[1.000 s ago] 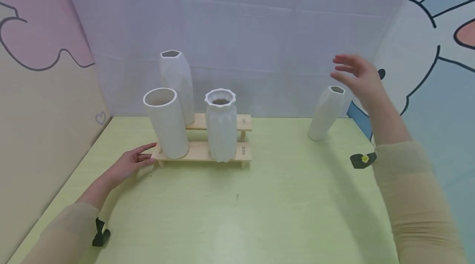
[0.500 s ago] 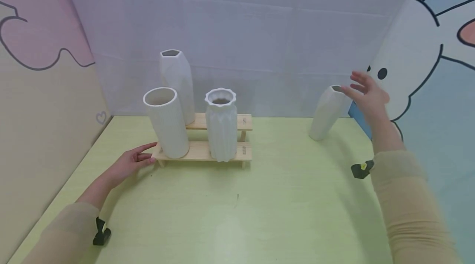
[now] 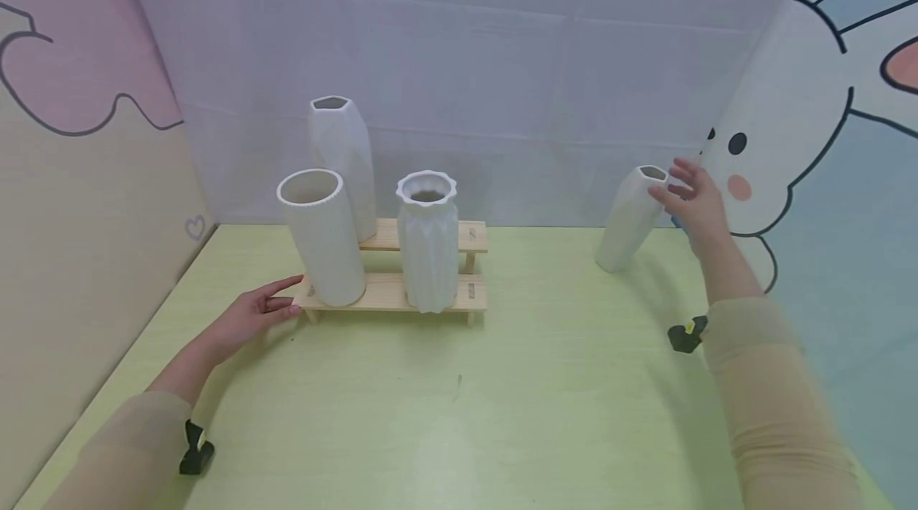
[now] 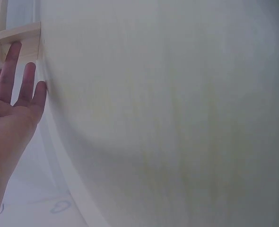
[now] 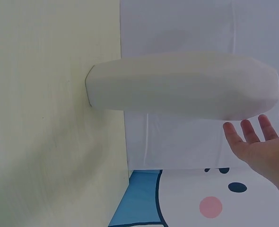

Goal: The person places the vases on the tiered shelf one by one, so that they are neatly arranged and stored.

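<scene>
A white faceted vase (image 3: 627, 227) stands upright on the table at the back right. My right hand (image 3: 697, 203) is at its upper right side, fingers spread and slightly bent; in the right wrist view the fingers (image 5: 250, 132) lie beside the vase's top without wrapping it. On the left, my left hand (image 3: 247, 319) rests its fingertips at the left end of a two-tier wooden stand (image 3: 387, 292). That tier carries a ribbed cylindrical vase (image 3: 326, 247) and a fluted vase with a wavy rim (image 3: 430, 255). Behind them, a tall faceted vase (image 3: 340, 147) occupies the upper tier.
The pale green table (image 3: 459, 414) extends in front of the stand and between it and the right vase. A whitish cloth wall (image 3: 466, 80) closes off the back. Printed side walls with cartoon figures (image 3: 810, 167) flank the table.
My right hand has come down from above the right vase, swung outward and then in toward its upper side. The left hand and the vases have stayed in place.
</scene>
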Demonstrator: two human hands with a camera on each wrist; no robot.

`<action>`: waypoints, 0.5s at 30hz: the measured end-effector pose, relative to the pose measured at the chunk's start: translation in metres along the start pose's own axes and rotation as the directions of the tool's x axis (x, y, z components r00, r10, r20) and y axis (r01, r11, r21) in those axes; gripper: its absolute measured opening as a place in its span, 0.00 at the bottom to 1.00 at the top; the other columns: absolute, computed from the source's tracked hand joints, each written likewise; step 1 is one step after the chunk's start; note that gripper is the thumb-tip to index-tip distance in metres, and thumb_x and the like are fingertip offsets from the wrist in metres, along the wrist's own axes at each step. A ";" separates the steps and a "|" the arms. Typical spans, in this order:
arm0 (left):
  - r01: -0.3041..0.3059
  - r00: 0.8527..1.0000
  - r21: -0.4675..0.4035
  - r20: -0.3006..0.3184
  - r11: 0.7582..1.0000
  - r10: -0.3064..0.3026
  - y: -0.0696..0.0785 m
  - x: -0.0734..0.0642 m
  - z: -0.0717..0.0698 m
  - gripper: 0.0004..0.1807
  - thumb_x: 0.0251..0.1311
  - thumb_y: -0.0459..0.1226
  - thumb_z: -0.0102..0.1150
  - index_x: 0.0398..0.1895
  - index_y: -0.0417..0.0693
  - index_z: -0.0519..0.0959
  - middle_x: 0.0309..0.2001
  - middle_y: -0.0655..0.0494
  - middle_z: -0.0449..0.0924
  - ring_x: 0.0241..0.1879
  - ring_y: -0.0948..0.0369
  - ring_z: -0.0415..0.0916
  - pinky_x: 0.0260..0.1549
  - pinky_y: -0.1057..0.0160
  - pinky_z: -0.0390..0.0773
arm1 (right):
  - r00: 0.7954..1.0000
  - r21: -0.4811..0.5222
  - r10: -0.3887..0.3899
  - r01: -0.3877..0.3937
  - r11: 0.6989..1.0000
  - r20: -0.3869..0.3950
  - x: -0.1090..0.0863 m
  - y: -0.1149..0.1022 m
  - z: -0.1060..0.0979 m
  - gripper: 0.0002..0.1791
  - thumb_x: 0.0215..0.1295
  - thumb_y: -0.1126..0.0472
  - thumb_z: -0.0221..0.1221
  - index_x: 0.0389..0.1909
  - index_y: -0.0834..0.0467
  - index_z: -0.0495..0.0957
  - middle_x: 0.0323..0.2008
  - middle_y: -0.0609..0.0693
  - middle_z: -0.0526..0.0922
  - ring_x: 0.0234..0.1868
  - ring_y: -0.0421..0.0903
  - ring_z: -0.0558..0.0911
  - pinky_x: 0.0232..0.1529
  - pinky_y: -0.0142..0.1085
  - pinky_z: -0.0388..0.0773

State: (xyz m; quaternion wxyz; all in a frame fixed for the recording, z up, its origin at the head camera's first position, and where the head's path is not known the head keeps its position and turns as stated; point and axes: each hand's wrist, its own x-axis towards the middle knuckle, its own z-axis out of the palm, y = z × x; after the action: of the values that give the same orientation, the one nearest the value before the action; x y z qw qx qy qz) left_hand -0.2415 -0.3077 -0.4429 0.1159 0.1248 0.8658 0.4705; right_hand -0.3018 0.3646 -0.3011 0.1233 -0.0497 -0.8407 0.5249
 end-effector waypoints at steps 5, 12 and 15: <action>0.010 1.000 -0.002 -0.005 1.000 -0.010 -0.003 0.001 0.000 0.37 0.63 0.51 0.56 0.73 0.58 0.54 0.59 0.40 0.73 0.57 0.53 0.73 0.60 0.41 0.62 | 0.999 0.013 0.037 -0.037 0.999 0.011 0.003 0.005 0.006 0.46 0.60 0.44 0.60 0.74 0.40 0.45 0.75 0.51 0.48 0.71 0.56 0.55 0.65 0.51 0.61; 0.014 1.000 -0.010 -0.005 1.000 -0.014 -0.006 0.003 0.000 0.38 0.62 0.52 0.56 0.73 0.60 0.54 0.59 0.42 0.73 0.58 0.51 0.72 0.60 0.42 0.61 | 0.998 0.011 0.066 -0.066 0.998 -0.004 0.004 0.009 0.013 0.48 0.58 0.42 0.60 0.74 0.42 0.44 0.75 0.53 0.46 0.71 0.56 0.56 0.64 0.51 0.62; 0.012 1.000 -0.010 -0.002 1.000 -0.012 -0.006 0.003 0.000 0.38 0.62 0.51 0.56 0.73 0.59 0.54 0.59 0.42 0.74 0.58 0.54 0.73 0.60 0.42 0.61 | 0.997 0.016 0.082 -0.082 0.997 -0.005 0.004 0.011 0.016 0.49 0.58 0.41 0.60 0.74 0.43 0.43 0.75 0.54 0.45 0.71 0.57 0.55 0.64 0.51 0.62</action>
State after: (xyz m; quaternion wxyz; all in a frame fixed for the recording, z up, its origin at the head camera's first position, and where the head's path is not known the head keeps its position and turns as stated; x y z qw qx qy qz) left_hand -0.2451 -0.3101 -0.4483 0.1185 0.1184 0.8642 0.4744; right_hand -0.3107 0.3567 -0.3169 0.1043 -0.0845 -0.8336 0.5359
